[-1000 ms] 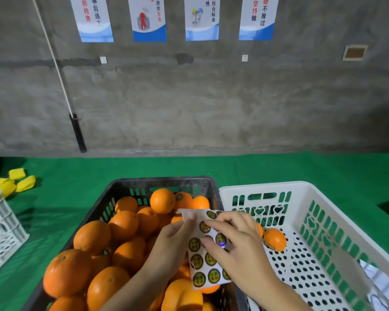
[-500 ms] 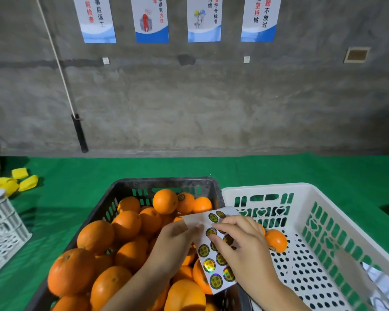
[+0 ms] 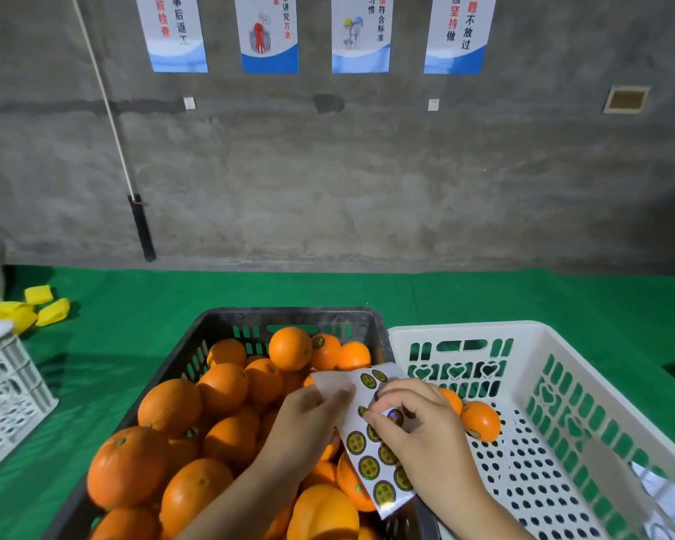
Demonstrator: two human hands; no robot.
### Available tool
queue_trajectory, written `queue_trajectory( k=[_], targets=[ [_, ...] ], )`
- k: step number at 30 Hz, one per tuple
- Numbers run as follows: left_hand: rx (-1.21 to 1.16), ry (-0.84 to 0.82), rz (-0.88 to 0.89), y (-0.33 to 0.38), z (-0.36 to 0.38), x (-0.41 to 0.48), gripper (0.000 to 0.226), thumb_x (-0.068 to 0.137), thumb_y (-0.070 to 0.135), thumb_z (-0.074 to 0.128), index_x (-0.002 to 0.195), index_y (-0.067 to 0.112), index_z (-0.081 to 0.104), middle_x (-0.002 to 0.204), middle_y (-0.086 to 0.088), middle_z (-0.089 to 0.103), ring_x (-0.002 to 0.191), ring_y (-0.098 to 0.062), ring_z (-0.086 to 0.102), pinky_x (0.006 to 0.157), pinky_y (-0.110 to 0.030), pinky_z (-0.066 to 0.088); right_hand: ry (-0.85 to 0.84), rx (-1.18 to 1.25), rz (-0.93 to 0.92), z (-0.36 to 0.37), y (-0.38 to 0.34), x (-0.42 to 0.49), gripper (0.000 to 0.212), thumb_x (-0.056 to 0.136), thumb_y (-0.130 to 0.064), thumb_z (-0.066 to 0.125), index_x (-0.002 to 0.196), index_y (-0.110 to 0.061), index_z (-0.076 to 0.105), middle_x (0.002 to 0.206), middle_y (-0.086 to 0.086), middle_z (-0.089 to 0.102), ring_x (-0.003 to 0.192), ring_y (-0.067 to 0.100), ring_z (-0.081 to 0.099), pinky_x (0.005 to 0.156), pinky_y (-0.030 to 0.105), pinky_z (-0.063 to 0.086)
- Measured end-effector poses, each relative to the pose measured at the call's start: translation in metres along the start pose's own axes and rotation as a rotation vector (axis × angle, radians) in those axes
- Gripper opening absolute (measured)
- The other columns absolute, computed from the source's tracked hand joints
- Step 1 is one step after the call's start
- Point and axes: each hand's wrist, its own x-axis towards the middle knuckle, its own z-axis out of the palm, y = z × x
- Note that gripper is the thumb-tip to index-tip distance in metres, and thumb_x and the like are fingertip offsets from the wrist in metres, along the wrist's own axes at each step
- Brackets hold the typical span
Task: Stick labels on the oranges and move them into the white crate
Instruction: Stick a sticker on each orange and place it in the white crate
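Well left of the black crate (image 3: 289,316), yellow scraps (image 3: 40,309) lie on the green cloth (image 3: 133,325); inside the black crate, oranges (image 3: 170,407) are heaped high; above its right half the left hand (image 3: 308,420) pinches the label sheet (image 3: 357,442) by its upper edge, fingers curled; the right hand (image 3: 421,436) nips one label on that sheet between thumb and forefinger; touching the black crate's right side stands the white crate (image 3: 562,339), holding two oranges (image 3: 480,420).
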Motion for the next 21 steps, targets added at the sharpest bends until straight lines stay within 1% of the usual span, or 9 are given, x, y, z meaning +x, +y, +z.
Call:
queue_trajectory(
  k=[3, 5, 7, 9, 12, 14, 17, 19, 21],
  targets=[
    [0.024, 0.057, -0.031, 0.000, -0.002, 0.001, 0.019, 0.100, 0.030, 0.059, 0.094, 0.013, 0.064, 0.071, 0.011, 0.075, 0.066, -0.006, 0.073, 0.054, -0.019, 0.056, 0.029, 0.006, -0.064, -0.003, -0.003, 0.001, 0.011, 0.082, -0.036, 0.074, 0.077, -0.042, 0.066, 0.108, -0.026, 0.060, 0.112, 0.006, 0.054, 0.096, 0.028, 0.039],
    [0.102, 0.015, -0.053, 0.001, -0.005, 0.000, 0.019, 0.100, 0.030, 0.059, 0.094, 0.013, 0.064, 0.063, 0.006, 0.072, 0.058, -0.008, 0.068, 0.056, -0.019, 0.053, 0.040, 0.009, -0.088, -0.008, -0.005, 0.005, 0.005, 0.090, -0.040, 0.066, 0.089, -0.044, 0.067, 0.115, -0.025, 0.058, 0.120, 0.007, 0.049, 0.101, 0.015, 0.031],
    [0.126, -0.127, -0.057, 0.001, -0.005, -0.004, 0.021, 0.100, 0.028, 0.061, 0.101, 0.009, 0.070, 0.072, -0.006, 0.068, 0.064, -0.020, 0.061, 0.060, -0.028, 0.050, 0.022, -0.021, -0.096, -0.012, -0.006, 0.006, 0.018, 0.096, -0.041, 0.055, 0.111, -0.049, 0.062, 0.123, -0.030, 0.053, 0.128, 0.005, 0.044, 0.103, 0.008, 0.026],
    [0.062, -0.313, -0.050, 0.003, 0.000, -0.010, 0.025, 0.099, 0.026, 0.061, 0.112, 0.008, 0.071, 0.086, -0.019, 0.068, 0.076, -0.030, 0.056, 0.062, -0.029, 0.046, -0.030, -0.052, -0.054, -0.014, -0.008, 0.006, 0.026, 0.102, -0.047, 0.040, 0.125, -0.056, 0.049, 0.125, -0.036, 0.048, 0.128, -0.001, 0.040, 0.103, 0.010, 0.028],
    [0.113, -0.441, -0.022, 0.008, 0.004, -0.014, 0.031, 0.100, 0.032, 0.060, 0.121, 0.011, 0.069, 0.096, -0.014, 0.067, 0.080, -0.026, 0.054, 0.064, -0.026, 0.048, -0.200, -0.030, 0.080, -0.017, -0.007, 0.005, 0.033, 0.098, -0.057, 0.030, 0.128, -0.071, 0.035, 0.101, -0.033, 0.055, 0.101, -0.009, 0.049, 0.084, 0.015, 0.037],
    [0.286, -0.490, -0.017, 0.010, 0.001, -0.014, 0.040, 0.100, 0.040, 0.058, 0.119, 0.006, 0.068, 0.093, -0.009, 0.063, 0.077, -0.019, 0.053, 0.067, -0.025, 0.047, -0.272, 0.049, 0.144, -0.021, -0.007, 0.006, 0.035, 0.103, -0.045, 0.037, 0.123, -0.074, 0.036, 0.073, -0.017, 0.056, 0.065, 0.000, 0.048, 0.061, 0.016, 0.036],
    [0.585, -0.511, -0.007, 0.013, -0.013, -0.011, 0.060, 0.091, 0.069, 0.053, 0.099, 0.013, 0.072, 0.086, -0.001, 0.068, 0.079, -0.012, 0.061, 0.074, -0.025, 0.049, -0.385, 0.131, 0.216, -0.029, -0.006, 0.010, 0.048, 0.100, -0.019, 0.046, 0.115, -0.065, 0.052, 0.053, -0.006, 0.043, 0.046, 0.006, 0.034, 0.047, 0.019, 0.028],
    [0.648, -0.346, 0.051, 0.011, -0.027, -0.003, 0.072, 0.085, 0.082, 0.041, 0.098, 0.019, 0.073, 0.090, -0.001, 0.073, 0.084, -0.013, 0.065, 0.082, -0.037, 0.054, -0.450, 0.231, 0.311, -0.036, -0.008, 0.014, 0.049, 0.096, -0.008, 0.047, 0.107, -0.053, 0.064, 0.048, -0.010, 0.042, 0.042, 0.007, 0.033, 0.044, 0.019, 0.027],
    [0.819, -0.113, 0.184, 0.002, -0.042, 0.009, 0.057, 0.093, 0.072, 0.037, 0.105, 0.026, 0.069, 0.087, 0.003, 0.070, 0.080, -0.011, 0.065, 0.072, -0.036, 0.057, -0.513, 0.411, 0.473, -0.045, -0.010, 0.020, 0.044, 0.095, 0.001, 0.043, 0.103, -0.031, 0.072, 0.048, -0.009, 0.048, 0.038, 0.004, 0.039, 0.041, 0.014, 0.031]
  ],
)
